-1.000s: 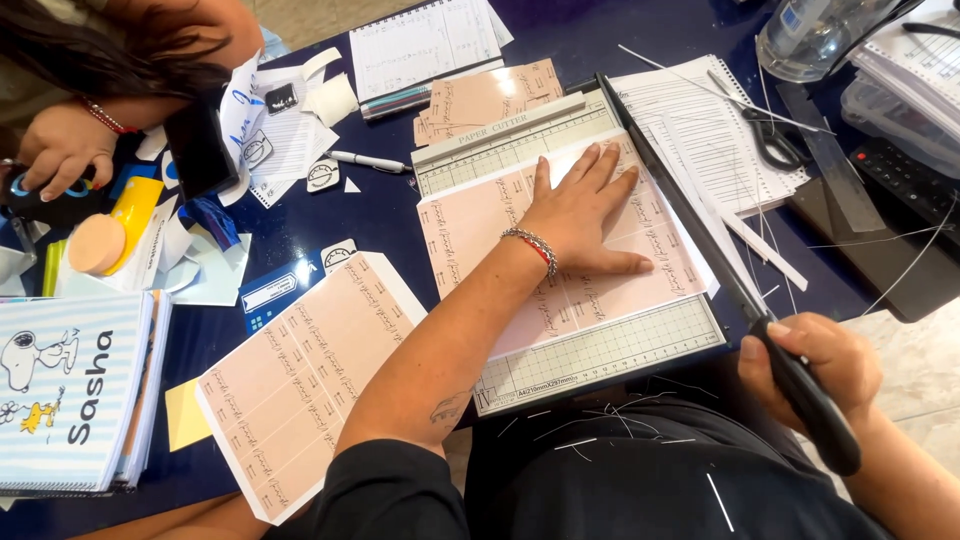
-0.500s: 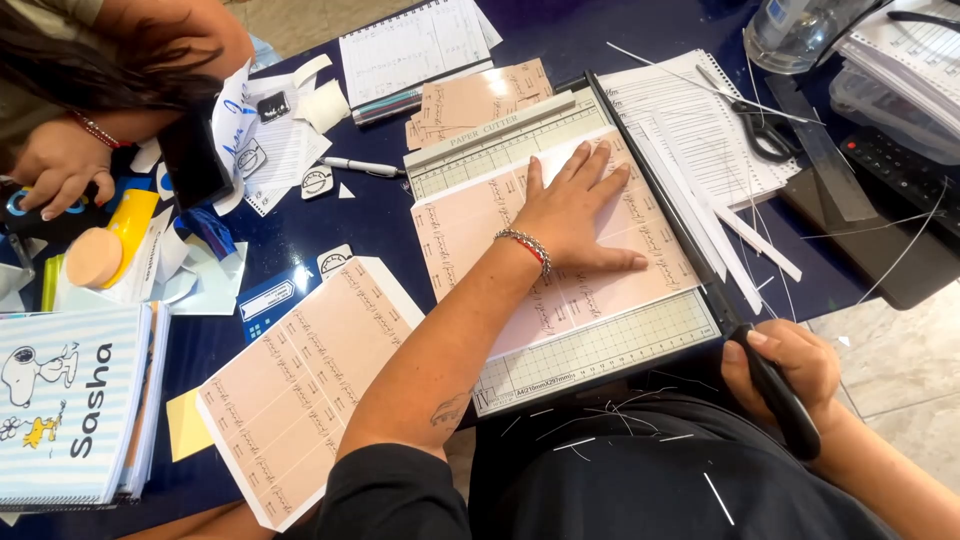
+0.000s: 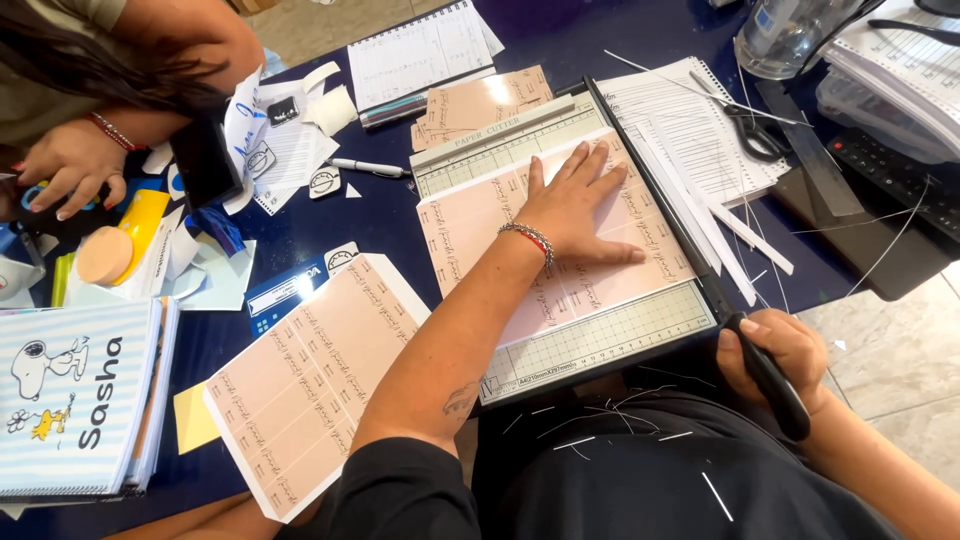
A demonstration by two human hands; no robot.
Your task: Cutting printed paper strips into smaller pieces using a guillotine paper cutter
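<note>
The right hand (image 3: 775, 350) is wrapped around the black cutter-arm handle (image 3: 770, 380), while the left hand (image 3: 570, 205) lies flat on the matte pink printed sheet (image 3: 560, 250) covering the pale gridded paper-cutter board (image 3: 600, 340).

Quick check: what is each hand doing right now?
Left hand: open, fingers spread, pressed flat on the pink printed sheet on the paper cutter.
Right hand: closed around the cutter's black blade handle.

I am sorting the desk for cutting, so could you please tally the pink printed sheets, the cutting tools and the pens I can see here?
Pink printed sheets: 3 (one under the left hand on the paper cutter, one loose sheet, one stack)
Cutting tools: 2 (paper cutter, scissors)
Pens: 1 (white pen)
Total: 6
</note>
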